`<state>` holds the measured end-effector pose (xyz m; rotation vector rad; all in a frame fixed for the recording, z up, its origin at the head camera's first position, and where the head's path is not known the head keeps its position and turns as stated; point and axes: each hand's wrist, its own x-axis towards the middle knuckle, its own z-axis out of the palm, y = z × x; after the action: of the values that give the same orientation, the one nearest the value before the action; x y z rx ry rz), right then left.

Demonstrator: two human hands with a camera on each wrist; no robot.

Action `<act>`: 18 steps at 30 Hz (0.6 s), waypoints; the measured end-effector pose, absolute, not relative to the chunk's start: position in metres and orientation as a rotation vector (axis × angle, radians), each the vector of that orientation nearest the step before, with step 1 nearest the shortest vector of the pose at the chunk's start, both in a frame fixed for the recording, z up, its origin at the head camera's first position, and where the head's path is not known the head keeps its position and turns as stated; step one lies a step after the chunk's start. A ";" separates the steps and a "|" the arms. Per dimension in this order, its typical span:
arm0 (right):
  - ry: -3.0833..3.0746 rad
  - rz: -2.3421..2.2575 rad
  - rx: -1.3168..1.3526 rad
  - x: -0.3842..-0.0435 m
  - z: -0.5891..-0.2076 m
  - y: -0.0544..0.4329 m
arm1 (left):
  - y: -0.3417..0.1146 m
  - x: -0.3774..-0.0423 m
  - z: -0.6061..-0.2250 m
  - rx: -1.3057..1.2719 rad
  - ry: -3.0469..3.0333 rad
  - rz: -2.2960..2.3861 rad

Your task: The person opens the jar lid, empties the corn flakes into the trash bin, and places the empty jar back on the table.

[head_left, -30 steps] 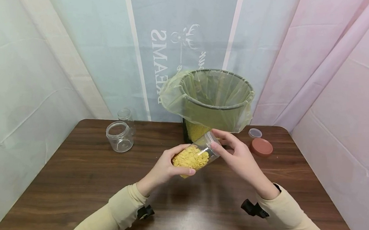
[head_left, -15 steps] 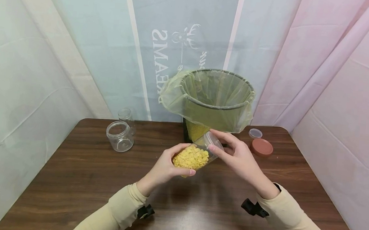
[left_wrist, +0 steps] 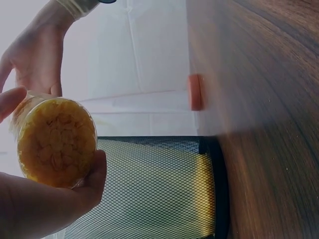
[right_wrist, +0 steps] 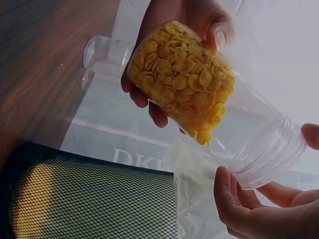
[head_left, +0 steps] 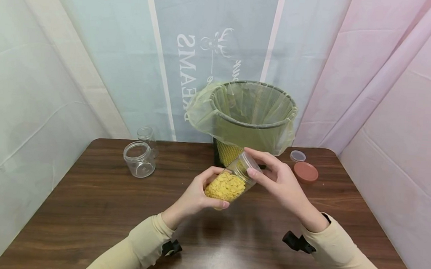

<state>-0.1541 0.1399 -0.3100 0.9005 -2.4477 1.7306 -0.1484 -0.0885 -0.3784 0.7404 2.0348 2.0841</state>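
Note:
Tilted over the table, a clear plastic jar (head_left: 240,170) is roughly half full of yellow corn flakes (right_wrist: 182,79). My left hand (head_left: 197,194) grips its lower body, thumb on the near side and fingers behind; in the left wrist view the flakes show through its round base (left_wrist: 57,142). At the upper end, my right hand (head_left: 278,181) holds the threaded neck (right_wrist: 271,149) between thumb and fingers. The neck points up and to the right, toward the mesh bin (head_left: 229,152), and the flakes lie toward the base end.
A pale yellow bag (head_left: 253,137) lines the bin at the back of the dark wood table (head_left: 92,209). Two clear jars, a wide one (head_left: 141,164) and a narrower one (head_left: 146,133), stand back left. A reddish-brown lid (head_left: 305,172) and a small clear lid (head_left: 298,156) lie at right.
My left hand and the jar have shifted slightly right, and the jar stands a little steeper. Both hands keep hold of it.

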 end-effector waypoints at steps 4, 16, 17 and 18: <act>-2.402 1.748 0.904 -0.154 -0.307 0.141 | -0.086 -0.148 -0.378 0.750 1.999 2.124; -2.303 1.750 0.866 -0.152 -0.301 0.153 | -0.083 -0.150 -0.377 0.703 1.995 2.193; -2.298 1.751 0.862 -0.152 -0.301 0.154 | -0.083 -0.150 -0.376 0.698 2.001 2.199; -2.297 1.746 0.855 -0.152 -0.301 0.155 | -0.082 -0.150 -0.376 0.691 2.007 2.203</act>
<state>-0.1518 0.1549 -0.3007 0.8547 -2.2972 1.7459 -0.1504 -0.0825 -0.3762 0.6907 2.0069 2.2035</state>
